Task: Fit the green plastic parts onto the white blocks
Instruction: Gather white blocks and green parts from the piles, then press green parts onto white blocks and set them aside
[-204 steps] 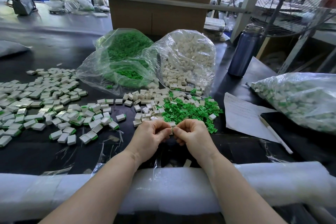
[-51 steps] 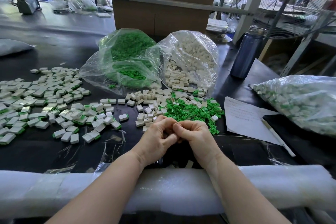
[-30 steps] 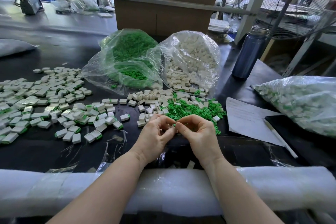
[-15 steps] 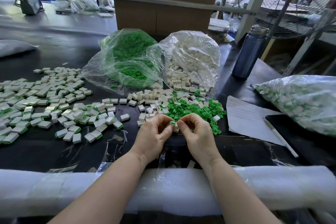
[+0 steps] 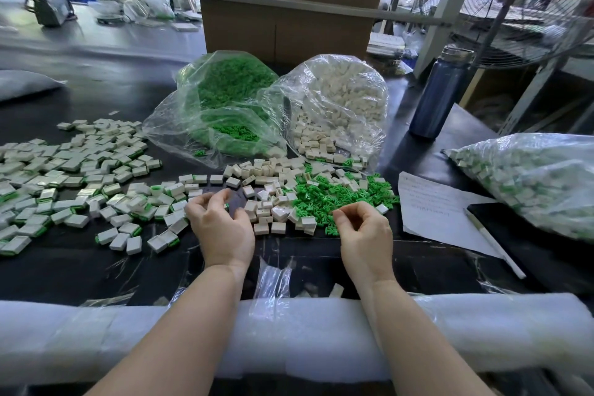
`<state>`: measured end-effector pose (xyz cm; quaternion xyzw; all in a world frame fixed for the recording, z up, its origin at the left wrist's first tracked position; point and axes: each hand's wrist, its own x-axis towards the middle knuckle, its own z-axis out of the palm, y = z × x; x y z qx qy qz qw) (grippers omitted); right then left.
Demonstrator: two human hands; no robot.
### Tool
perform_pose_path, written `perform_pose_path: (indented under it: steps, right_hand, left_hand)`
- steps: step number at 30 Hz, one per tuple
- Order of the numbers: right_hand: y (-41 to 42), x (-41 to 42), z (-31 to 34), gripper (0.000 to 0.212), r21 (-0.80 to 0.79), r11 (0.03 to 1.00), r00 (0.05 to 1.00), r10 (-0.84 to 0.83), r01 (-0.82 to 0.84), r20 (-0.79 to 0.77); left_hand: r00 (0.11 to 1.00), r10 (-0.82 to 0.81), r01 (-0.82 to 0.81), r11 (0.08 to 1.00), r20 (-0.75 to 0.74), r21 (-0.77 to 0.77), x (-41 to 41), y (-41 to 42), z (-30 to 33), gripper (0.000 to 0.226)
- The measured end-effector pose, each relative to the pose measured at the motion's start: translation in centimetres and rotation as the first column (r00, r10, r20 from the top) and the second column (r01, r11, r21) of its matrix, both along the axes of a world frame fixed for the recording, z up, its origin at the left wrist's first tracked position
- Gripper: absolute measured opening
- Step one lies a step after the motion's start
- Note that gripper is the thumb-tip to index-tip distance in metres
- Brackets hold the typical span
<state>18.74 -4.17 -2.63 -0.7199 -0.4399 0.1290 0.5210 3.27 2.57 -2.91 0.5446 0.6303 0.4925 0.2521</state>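
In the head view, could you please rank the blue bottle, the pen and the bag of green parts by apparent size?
1. Bag of green parts, clearly largest.
2. Blue bottle.
3. Pen, thinnest; it lies nearer the camera, so its length may rival the bottle's.

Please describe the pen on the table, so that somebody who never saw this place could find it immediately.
Start at the big clear bag of finished parts on the table's right side. Just in front of it a white sheet of paper lies flat. The pen lies slantwise over that sheet's right edge, a thin white stick, the only long slim thing there.
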Motion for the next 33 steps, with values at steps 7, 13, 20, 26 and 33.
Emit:
perform_pose_path:
  steps: [7,13,20,26,33]
  right_hand:
    - [-0.1,0.4,0.0,0.009,-0.113,0.989,0.995,-0.100,0.099,-0.002]
    - [-0.1,0.4,0.0,0.005,-0.216,0.972,0.995,-0.077,0.091,0.069]
    - [-0.1,-0.2,0.4,0.014,-0.359,0.928,0.979,-0.025,0.097,0.200]
    - [-0.2,-0.3,0.4,0.019,-0.367,0.923,0.966,-0.021,0.117,0.256]
    - [-0.1,-0.4,0.2,0.013,-0.360,0.924,0.957,-0.018,0.126,0.290]
  left_hand:
    - [0.987,-0.068,0.051,0.991,-0.146,-0.120,0.0,-0.1,-0.1,0.031]
    - [0.961,-0.150,0.136,0.988,-0.231,-0.075,0.2,-0.6,0.1,0.034]
    - [0.903,-0.169,0.208,0.976,-0.395,0.058,0.8,-1.4,-0.1,0.010]
    - [0.817,-0.234,0.253,0.967,-0.528,-0.037,1.0,-1.3,-0.5,0.020]
    - [0.793,-0.232,0.255,0.966,-0.563,-0.038,1.1,-1.4,-0.4,0.022]
